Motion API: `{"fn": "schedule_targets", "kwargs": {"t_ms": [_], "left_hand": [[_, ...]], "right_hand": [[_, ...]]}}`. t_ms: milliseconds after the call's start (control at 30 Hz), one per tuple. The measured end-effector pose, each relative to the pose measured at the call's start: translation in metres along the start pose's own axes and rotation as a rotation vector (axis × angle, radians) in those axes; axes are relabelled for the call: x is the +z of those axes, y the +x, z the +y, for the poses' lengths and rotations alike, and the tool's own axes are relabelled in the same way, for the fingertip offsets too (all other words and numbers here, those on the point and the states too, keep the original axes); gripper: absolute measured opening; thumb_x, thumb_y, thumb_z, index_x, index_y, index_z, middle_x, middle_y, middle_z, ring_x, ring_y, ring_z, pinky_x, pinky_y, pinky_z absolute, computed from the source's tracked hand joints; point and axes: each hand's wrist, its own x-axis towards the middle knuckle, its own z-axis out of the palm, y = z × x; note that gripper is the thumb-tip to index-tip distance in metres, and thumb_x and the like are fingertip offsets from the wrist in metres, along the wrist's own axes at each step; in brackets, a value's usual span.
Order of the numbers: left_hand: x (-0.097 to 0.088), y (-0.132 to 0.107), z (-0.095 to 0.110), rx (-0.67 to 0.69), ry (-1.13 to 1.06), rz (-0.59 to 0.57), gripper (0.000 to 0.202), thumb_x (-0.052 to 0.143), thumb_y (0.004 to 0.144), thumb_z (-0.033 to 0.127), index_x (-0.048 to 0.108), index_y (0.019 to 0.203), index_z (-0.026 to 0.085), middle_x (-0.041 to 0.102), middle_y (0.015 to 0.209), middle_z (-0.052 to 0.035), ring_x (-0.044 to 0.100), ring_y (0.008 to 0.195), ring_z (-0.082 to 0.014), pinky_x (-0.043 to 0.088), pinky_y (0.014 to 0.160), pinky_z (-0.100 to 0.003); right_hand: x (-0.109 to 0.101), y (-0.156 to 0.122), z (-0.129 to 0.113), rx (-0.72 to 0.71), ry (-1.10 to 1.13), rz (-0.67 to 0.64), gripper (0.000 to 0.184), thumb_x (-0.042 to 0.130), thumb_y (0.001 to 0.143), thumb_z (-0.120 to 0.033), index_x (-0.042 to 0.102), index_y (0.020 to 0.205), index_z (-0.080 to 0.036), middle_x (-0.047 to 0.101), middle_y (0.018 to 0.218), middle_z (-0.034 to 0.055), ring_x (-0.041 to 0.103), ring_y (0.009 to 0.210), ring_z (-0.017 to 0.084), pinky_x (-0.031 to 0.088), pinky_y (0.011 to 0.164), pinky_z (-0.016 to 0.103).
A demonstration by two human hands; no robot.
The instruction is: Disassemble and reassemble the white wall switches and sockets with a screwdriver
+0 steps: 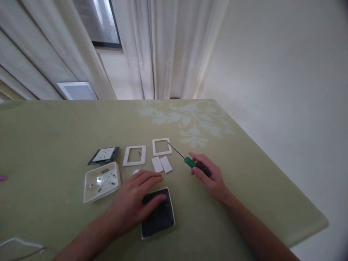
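Observation:
My right hand (208, 175) is closed around the green handle of a screwdriver (189, 162), whose thin metal shaft points up and left toward a white square frame (162, 153). My left hand (138, 195) lies over the upper left part of a white-edged box with a dark inner panel (160, 217). Its fingers are stretched out and its thumb is apart from them, over the panel; whether it presses on the box I cannot tell. Two small white rectangular plates (161, 164) lie just beyond its fingertips. Part of a small white item (136, 171) shows behind the knuckles.
Left of my hand stands an open white wall box (89, 188), with a dark-edged socket plate (104, 155) behind it. A second white frame (125, 159) has a small screw (140, 153) inside its opening. A white cable (24, 242) lies at lower left on the green table (244, 188).

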Motion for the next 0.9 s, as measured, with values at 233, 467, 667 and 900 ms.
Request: {"fn": "schedule_targets", "kwargs": {"t_ms": [233,467,667,900], "left_hand": [[0.019,-0.061,0.008,-0.09,-0.05,-0.046,0.085,0.081,0.094,0.042,0.038,0.168,0.034,0.058,0.162,-0.0097,0.062,0.141,-0.0344,0.058,0.115,-0.052],[0.015,-0.061,-0.008,-0.046,0.022,0.076,0.073,0.076,0.1,0.044,0.045,0.165,0.029,0.059,0.161,-0.0108,0.06,0.143,-0.0342,0.059,0.115,-0.05],[0.013,-0.06,-0.012,-0.007,0.002,0.103,0.072,0.075,0.1,0.044,0.047,0.164,0.026,0.06,0.16,-0.012,0.06,0.144,-0.0348,0.058,0.116,-0.051],[0.012,-0.06,-0.012,-0.002,0.003,0.1,0.071,0.074,0.101,0.046,0.046,0.163,0.025,0.06,0.159,-0.0131,0.06,0.141,-0.0344,0.06,0.113,-0.051]], "right_hand": [[-0.015,0.04,-0.063,-0.349,0.027,0.363,0.038,0.091,0.08,-0.014,0.071,0.111,-0.023,0.075,0.093,0.0011,0.076,0.077,0.017,0.064,0.067,0.028],[0.026,0.065,-0.126,-0.63,-0.105,0.227,0.044,0.082,0.09,-0.021,0.07,0.132,-0.022,0.074,0.092,0.0011,0.066,0.063,0.013,0.056,0.053,0.026],[0.054,0.069,-0.108,-0.631,-0.081,0.064,0.038,0.077,0.096,-0.023,0.067,0.132,-0.017,0.078,0.104,0.0026,0.063,0.062,0.007,0.054,0.055,0.019],[0.055,0.069,-0.102,-0.621,-0.065,0.022,0.036,0.078,0.098,-0.026,0.067,0.131,-0.017,0.078,0.104,0.0041,0.069,0.07,0.009,0.057,0.064,0.019]]}}
